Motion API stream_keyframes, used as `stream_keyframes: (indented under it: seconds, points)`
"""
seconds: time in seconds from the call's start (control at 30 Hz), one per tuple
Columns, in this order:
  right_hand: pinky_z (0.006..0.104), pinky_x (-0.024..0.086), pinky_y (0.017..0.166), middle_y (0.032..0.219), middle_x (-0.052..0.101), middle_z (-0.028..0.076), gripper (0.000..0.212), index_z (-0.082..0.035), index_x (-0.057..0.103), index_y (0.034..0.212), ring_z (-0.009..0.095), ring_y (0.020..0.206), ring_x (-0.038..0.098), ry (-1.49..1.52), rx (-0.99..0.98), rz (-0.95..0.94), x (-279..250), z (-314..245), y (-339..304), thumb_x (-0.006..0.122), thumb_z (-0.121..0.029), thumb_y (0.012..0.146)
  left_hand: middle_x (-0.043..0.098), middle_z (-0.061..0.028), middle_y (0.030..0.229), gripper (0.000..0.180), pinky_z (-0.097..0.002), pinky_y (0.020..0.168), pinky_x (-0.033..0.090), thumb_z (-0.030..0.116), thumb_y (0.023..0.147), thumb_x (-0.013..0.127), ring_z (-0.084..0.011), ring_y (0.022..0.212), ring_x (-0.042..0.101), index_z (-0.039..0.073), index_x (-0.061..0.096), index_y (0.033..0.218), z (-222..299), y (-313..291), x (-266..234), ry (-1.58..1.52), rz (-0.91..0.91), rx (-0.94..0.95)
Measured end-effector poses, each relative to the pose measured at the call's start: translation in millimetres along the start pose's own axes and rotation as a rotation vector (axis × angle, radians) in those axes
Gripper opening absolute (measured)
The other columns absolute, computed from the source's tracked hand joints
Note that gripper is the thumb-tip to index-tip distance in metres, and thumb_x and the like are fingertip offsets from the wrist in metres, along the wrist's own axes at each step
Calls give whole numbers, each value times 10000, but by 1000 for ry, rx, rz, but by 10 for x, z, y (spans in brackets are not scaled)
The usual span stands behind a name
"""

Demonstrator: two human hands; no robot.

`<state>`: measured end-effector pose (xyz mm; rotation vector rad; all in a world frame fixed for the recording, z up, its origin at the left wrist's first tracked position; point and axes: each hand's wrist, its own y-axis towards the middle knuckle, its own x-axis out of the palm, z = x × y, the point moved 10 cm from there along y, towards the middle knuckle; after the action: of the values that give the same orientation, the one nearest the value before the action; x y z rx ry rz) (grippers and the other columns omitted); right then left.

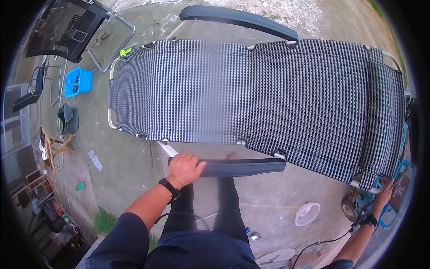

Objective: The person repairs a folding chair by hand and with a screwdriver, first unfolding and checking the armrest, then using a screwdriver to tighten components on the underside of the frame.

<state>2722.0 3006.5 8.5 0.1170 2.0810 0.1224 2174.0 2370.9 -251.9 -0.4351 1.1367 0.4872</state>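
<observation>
A folding lounge chair with black-and-white woven fabric stretches across the view in front of me, its padded headrest end at the right. Around the left end of the near dark armrest, my left hand is closed. My right hand reaches to the near right corner of the chair and its fingers are curled at the frame there, partly hidden by the fabric edge. The far armrest stands beyond the fabric. A pale metal leg shows beside my left hand.
A blue basin with things in it and a black chair are at the upper left. Near the left wall are a wooden folding stool and a green bottle. A white basin and a blue wheeled machine lie right.
</observation>
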Motion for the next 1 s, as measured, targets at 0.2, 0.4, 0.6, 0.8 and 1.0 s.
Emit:
stream_keyframes:
  seconds: [0.2,0.4,0.6,0.8,1.0]
  points:
    - [341,493,833,1104,660,115,419,-91,388,1418,247,962,647,-376,-214,-24,-337,265,269,412,-198,1014,558,-34,665,239,-366,608,467,327,773,669,-228,650,583,128,587,670,23,41,16,-31,31,20]
    - [336,464,839,1028,667,130,423,-32,530,1214,236,942,625,-283,-311,30,-73,185,251,484,-355,946,547,-45,672,212,-377,578,447,297,803,650,-247,633,568,112,590,718,12,-22,-31,-34,41,15]
    - [325,467,861,1043,678,149,536,3,572,1259,218,984,636,-177,-172,15,-132,197,303,422,-440,998,585,-53,665,234,-393,613,472,319,774,666,-258,661,599,113,595,689,-35,-23,29,-5,38,-14]
    - [363,476,854,1146,637,195,457,-59,383,1419,280,1019,633,-963,-602,63,-226,52,80,449,-138,973,594,-66,700,213,-409,609,459,292,852,599,-283,667,593,95,636,782,20,40,96,9,-21,45]
    - [393,477,875,1217,601,202,454,-44,398,1414,297,1079,610,19,-7,-124,-242,660,-1073,430,-81,963,631,-99,813,242,-436,738,453,294,906,540,-303,792,608,89,650,838,-22,-7,108,86,-149,5]
